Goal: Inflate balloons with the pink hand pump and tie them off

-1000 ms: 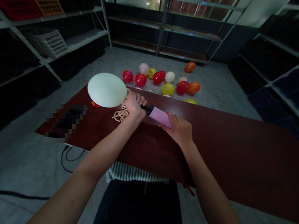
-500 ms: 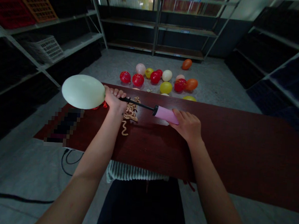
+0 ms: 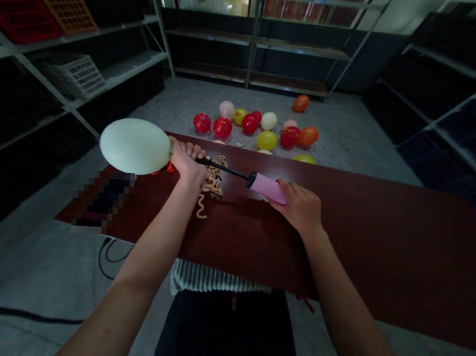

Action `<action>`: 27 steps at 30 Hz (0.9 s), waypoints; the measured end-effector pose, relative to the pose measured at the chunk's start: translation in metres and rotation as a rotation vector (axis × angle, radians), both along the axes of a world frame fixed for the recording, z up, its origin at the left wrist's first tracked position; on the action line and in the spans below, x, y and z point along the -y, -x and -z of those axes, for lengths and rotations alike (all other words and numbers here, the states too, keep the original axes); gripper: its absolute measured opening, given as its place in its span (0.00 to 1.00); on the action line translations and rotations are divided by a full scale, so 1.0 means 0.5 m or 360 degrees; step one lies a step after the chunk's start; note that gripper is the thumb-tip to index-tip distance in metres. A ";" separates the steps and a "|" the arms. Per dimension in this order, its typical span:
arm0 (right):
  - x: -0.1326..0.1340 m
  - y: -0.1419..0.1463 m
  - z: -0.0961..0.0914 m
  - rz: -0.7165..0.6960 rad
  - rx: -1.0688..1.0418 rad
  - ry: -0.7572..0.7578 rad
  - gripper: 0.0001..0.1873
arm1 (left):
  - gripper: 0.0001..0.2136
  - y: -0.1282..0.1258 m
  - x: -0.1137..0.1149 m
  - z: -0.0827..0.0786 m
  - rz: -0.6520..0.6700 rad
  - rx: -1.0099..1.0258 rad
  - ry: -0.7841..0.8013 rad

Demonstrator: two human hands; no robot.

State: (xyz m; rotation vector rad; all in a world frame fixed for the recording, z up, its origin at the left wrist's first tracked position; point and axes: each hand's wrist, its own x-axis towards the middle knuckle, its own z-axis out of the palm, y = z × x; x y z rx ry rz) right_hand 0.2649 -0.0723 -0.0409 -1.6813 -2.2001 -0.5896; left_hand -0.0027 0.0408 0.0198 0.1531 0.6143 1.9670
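A pale green, inflated balloon (image 3: 135, 146) sticks out to the left from my left hand (image 3: 188, 154). The fingers of that hand are closed around the balloon's neck and the black end of a hand balloon pump (image 3: 267, 187); the nozzle itself is hidden. My right hand (image 3: 301, 206) is wrapped around the pump's pink barrel. Between the hands a length of the thin black rod (image 3: 232, 171) shows. Under and beside my left wrist, several tan, wavy uninflated balloons (image 3: 212, 184) lie on the dark red-brown table (image 3: 242, 242). Small red pieces (image 3: 170, 167) lie under the green balloon.
Several red, yellow, orange and pale balloons (image 3: 266, 140) lie on the floor beyond the table. A pixelated dark object (image 3: 105, 199) rests at the table's left end. Metal shelves (image 3: 250, 39) stand behind, with crates (image 3: 65, 6) at left. Cables (image 3: 106, 256) hang below the table.
The whole view has shifted slightly. The green balloon looks a little larger, and my hands are very slightly closer together along the pump. Both grips stay the same.
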 end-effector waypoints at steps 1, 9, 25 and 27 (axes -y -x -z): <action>-0.001 0.005 0.001 -0.0007 -0.0008 0.0000 0.23 | 0.26 -0.008 0.003 0.001 0.0015 -0.0019 0.0001; -0.004 0.055 0.007 -0.0040 -0.0139 0.0008 0.25 | 0.29 -0.098 0.043 0.016 0.0253 -0.0070 0.0010; -0.001 0.081 0.007 0.0009 -0.0463 0.0004 0.25 | 0.28 -0.120 0.056 0.006 0.0382 0.0004 -0.0083; -0.002 0.083 0.005 0.0029 -0.0531 0.0024 0.25 | 0.26 -0.124 0.061 -0.001 0.0407 -0.0009 -0.0156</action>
